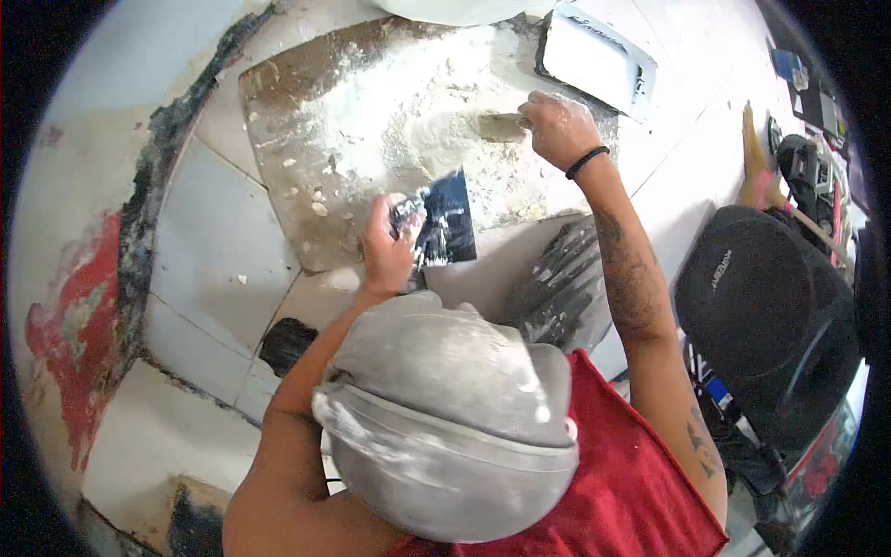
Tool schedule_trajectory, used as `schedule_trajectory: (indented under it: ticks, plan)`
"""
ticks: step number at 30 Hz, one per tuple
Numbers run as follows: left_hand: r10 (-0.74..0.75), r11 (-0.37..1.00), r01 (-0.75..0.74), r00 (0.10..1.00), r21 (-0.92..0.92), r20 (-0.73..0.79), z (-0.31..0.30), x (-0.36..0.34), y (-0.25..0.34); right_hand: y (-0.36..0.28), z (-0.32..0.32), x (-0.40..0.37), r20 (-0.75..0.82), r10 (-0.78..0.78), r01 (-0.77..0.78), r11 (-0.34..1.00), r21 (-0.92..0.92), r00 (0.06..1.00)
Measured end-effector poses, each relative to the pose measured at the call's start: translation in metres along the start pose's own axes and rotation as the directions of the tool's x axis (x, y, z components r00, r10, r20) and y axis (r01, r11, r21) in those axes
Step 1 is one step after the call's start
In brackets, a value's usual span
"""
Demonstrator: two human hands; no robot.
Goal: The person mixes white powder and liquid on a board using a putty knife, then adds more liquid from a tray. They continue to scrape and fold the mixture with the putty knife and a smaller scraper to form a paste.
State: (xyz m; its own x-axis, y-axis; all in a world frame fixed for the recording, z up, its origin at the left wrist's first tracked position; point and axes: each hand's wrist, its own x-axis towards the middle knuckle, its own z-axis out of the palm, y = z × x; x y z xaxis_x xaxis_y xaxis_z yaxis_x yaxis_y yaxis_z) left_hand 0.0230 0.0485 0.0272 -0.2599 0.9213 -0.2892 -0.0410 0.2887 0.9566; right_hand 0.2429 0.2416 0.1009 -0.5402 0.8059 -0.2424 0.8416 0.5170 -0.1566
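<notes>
Over the powdery board, left hand grips blue scraper, right hand a small tool.

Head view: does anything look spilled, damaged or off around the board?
White powder is strewn across the board, with a few clumps off its edge on the floor tiles. The surface at far left is flaking, showing red and dark patches. The scraper in the left hand is caked white.
</notes>
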Motion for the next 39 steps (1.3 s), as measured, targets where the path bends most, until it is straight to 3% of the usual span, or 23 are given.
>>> schedule_trajectory:
  ticks: [4,8,9,12,14,16,19,23,26,27,33,36,39]
  plan:
    - [0.030,0.990,-0.045,0.994,0.137,0.107,-0.011,0.049,0.080,0.004,-0.003,-0.012,-0.048,0.051,-0.047,0.996,0.076,0.998]
    - [0.286,0.784,-0.347,0.938,0.515,0.196,0.001,0.078,0.123,0.014,0.011,-0.032,-0.107,0.174,-0.137,0.948,0.287,0.979]
    - [0.181,0.851,-0.267,0.957,0.452,0.225,0.008,0.080,0.133,0.013,0.012,-0.039,-0.127,0.255,-0.183,0.893,0.412,0.959]
    - [0.213,0.816,-0.320,0.941,0.481,0.263,0.037,0.080,0.139,0.020,0.015,-0.048,-0.099,0.311,-0.218,0.826,0.520,0.945]
    - [0.191,0.802,-0.320,0.937,0.504,0.292,0.053,0.078,0.141,0.026,0.025,-0.050,-0.217,0.357,-0.185,0.809,0.557,0.908]
    - [0.180,0.776,-0.309,0.944,0.550,0.277,0.073,0.071,0.159,0.017,-0.004,-0.049,-0.054,0.464,-0.303,0.658,0.690,0.884]
    - [0.224,0.732,-0.374,0.921,0.569,0.318,0.088,0.068,0.165,0.012,0.005,-0.047,-0.080,0.532,-0.301,0.589,0.750,0.843]
    - [0.198,0.674,-0.387,0.915,0.629,0.351,0.099,0.068,0.161,-0.002,0.005,-0.042,-0.128,0.469,-0.183,0.561,0.808,0.874]
    - [0.172,0.657,-0.378,0.917,0.652,0.359,0.102,0.068,0.155,-0.010,0.012,-0.038,-0.184,0.480,-0.198,0.639,0.743,0.857]
    - [0.160,0.655,-0.371,0.919,0.658,0.359,0.102,0.068,0.154,-0.013,0.003,-0.039,-0.176,0.474,-0.171,0.601,0.781,0.863]
    - [0.201,0.649,-0.364,0.929,0.668,0.311,0.101,0.068,0.155,-0.020,-0.002,-0.035,-0.260,0.506,-0.172,0.657,0.734,0.823]
    - [0.177,0.641,-0.325,0.944,0.695,0.279,0.096,0.069,0.159,-0.033,-0.017,-0.036,-0.215,0.521,-0.205,0.634,0.746,0.826]
    - [0.194,0.652,-0.318,0.948,0.688,0.254,0.096,0.071,0.161,-0.035,-0.017,-0.035,-0.288,0.456,-0.108,0.666,0.738,0.842]
